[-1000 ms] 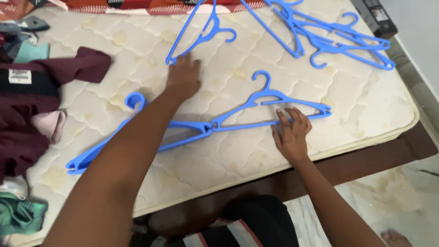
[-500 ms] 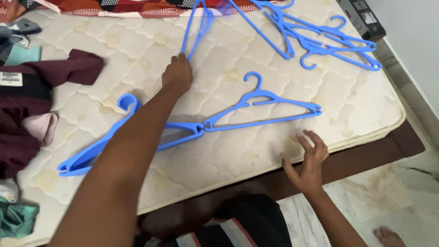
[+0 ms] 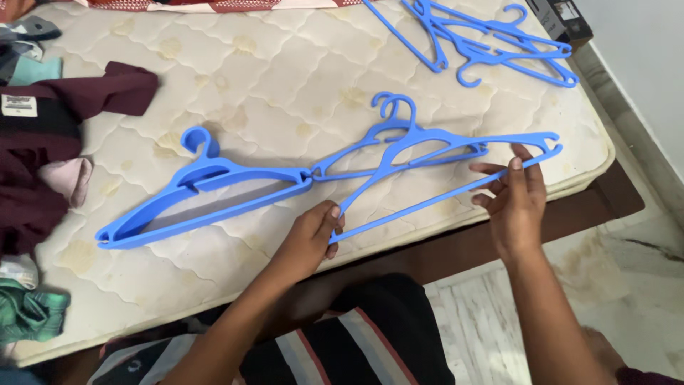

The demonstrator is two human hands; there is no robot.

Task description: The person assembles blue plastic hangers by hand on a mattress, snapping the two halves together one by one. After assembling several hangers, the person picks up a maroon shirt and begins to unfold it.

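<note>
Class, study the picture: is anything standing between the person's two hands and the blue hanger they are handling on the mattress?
Nothing visible does. The left hand grips one end of the blue hanger and the right hand holds the other. A second hanger lies under it, on the mattress, not between hands and hanger.

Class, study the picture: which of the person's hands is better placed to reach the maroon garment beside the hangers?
Probably the left hand: it grips the near hanger at its left end, on the side where the maroon garment lies. The right hand is farther off.

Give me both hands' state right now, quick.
Left hand: closed on the left end of the front blue hanger, over the mattress.
Right hand: fingers pinch the same hanger's right end.
</note>
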